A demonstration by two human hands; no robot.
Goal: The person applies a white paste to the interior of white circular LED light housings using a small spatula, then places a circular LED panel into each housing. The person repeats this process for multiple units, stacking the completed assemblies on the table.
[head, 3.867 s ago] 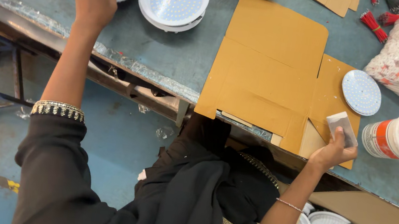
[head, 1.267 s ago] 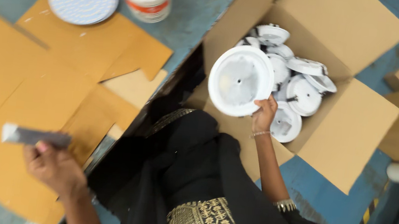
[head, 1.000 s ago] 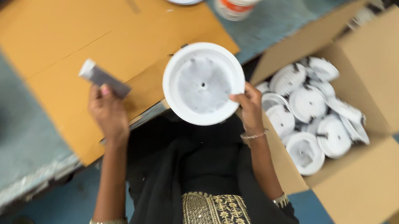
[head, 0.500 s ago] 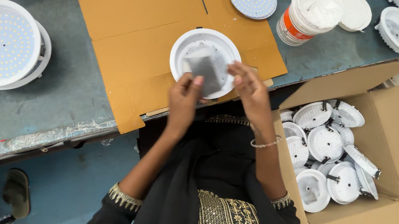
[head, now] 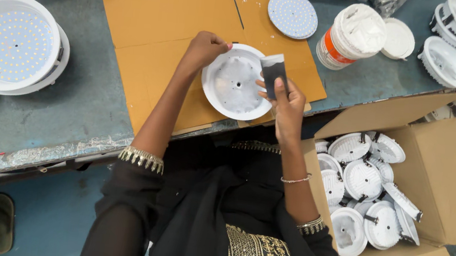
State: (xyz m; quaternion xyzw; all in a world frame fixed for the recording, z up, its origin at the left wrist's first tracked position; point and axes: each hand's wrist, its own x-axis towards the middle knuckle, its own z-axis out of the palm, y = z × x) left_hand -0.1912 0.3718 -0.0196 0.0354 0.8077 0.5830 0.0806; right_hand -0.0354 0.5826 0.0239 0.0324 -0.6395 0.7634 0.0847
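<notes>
A white round lamp housing (head: 234, 83) lies open side up on the brown cardboard sheet (head: 159, 28) at the table's near edge. My left hand (head: 205, 48) grips its far left rim. My right hand (head: 283, 104) holds a small grey flat scraper (head: 273, 71) upright over the housing's right rim. A round white LED disc (head: 292, 14) lies on the cardboard beyond.
A white tub with an orange band (head: 348, 36) stands right of the LED disc, more white housings (head: 454, 42) beyond it. A large housing with an LED panel (head: 11, 43) sits at the left. An open cardboard box (head: 452, 170) of several white housings stands at my right.
The housing came out of the box in my right hand and was set on the cardboard. The scraper passed from my left hand to my right, and my left hand took the rim.
</notes>
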